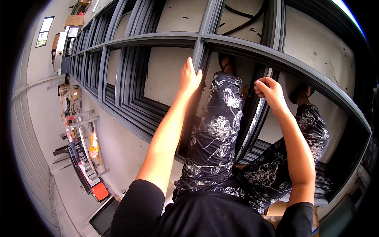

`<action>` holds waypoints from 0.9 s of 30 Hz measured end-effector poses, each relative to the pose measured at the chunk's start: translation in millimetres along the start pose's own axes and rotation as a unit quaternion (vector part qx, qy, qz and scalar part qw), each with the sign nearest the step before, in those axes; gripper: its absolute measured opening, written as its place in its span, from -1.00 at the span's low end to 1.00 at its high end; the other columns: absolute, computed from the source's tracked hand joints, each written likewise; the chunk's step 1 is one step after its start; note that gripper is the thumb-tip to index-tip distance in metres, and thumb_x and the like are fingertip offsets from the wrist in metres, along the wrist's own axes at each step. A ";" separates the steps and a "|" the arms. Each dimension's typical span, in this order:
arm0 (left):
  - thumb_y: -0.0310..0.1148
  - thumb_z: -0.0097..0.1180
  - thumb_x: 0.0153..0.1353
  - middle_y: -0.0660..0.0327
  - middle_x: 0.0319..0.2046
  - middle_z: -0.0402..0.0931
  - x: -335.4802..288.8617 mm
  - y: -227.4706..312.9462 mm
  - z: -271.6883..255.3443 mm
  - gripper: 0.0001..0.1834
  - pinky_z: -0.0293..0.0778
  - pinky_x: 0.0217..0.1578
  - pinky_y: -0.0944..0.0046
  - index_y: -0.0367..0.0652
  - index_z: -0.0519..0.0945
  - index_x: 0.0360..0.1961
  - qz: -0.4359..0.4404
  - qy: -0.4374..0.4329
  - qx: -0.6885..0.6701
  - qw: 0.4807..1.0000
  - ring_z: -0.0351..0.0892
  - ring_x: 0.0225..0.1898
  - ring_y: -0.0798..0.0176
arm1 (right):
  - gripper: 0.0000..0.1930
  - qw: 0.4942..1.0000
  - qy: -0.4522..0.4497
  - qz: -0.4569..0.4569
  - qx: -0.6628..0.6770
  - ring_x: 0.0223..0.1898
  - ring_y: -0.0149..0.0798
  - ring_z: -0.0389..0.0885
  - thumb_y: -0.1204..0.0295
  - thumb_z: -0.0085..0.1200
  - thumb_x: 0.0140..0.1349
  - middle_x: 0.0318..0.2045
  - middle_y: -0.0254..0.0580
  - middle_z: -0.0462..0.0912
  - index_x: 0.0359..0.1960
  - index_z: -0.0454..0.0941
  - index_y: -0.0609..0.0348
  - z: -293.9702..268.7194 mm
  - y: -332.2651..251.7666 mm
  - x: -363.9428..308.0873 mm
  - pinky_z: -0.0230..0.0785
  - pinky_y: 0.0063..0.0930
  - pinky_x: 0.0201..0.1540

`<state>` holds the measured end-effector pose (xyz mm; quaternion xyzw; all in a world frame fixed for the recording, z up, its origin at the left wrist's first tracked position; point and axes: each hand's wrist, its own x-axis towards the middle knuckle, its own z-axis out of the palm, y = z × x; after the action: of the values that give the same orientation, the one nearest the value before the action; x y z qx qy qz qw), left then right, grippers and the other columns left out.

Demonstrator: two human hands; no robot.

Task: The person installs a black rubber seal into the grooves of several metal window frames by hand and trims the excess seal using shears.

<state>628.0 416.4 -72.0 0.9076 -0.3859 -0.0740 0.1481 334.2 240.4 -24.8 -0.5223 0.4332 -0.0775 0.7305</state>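
A stack of dark grey metal window frames (158,38) lies in front of me, and my legs stand inside its openings. My left hand (190,78) rests at a crossbar (199,53) near the joint of the top frame, its fingers stretched out along the bar; whether the palm presses on it is hard to see. To the right, my right hand (270,93) is held above another opening with thumb and fingertips pinched together. Anything between those fingertips is too small or hidden to make out. Below it runs a narrow light strip (256,114) on a dark bar.
Pale floor (181,15) shows through the frame openings. At the left stand a work rack (85,138) with an orange bag (94,145), a red box (100,190) and a dark flat panel (104,216). Cardboard boxes (75,20) are at the far left; another carton (276,208) sits behind my right leg.
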 end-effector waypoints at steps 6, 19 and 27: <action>-0.20 0.31 0.11 -0.32 0.15 0.41 -16.7 -0.5 -1.3 -0.16 0.40 0.19 -0.06 -0.38 0.21 0.32 -0.035 -0.021 -0.077 0.996 0.46 0.18 -0.28 | -0.81 0.997 -0.021 0.068 0.014 -0.35 -0.44 0.62 0.39 0.11 0.30 -0.42 -0.24 0.67 -0.22 0.63 0.28 25.0 57.6 4.0 0.49 -0.54 -0.28; -0.04 0.29 0.14 -0.20 -0.02 0.52 -22.5 -21.0 -2.1 -0.29 0.49 0.01 -0.03 -0.32 0.36 0.15 -0.049 -0.002 -0.074 0.996 0.55 0.01 -0.24 | -0.73 0.843 0.081 -0.073 -0.527 -0.04 0.00 0.63 0.31 -0.07 0.24 -0.14 -0.09 0.65 -0.24 0.69 0.07 144.2 205.8 92.1 0.50 -0.19 -0.04; -0.06 0.30 0.13 -0.14 -0.02 0.51 -18.9 0.4 -16.1 -0.33 0.49 -0.05 -0.05 -0.30 0.37 0.11 -0.084 -0.070 -0.051 0.993 0.54 -0.03 -0.23 | -0.72 0.574 -0.017 -0.043 -0.818 0.01 -0.19 0.58 0.26 -0.04 0.28 -0.08 -0.27 0.69 -0.18 0.72 -0.02 105.3 274.9 169.5 0.36 -0.28 -0.01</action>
<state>618.7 433.2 -56.3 0.9205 -0.3138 -0.1693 0.1600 420.0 339.5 -338.2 -0.9168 0.2771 0.2875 -0.0036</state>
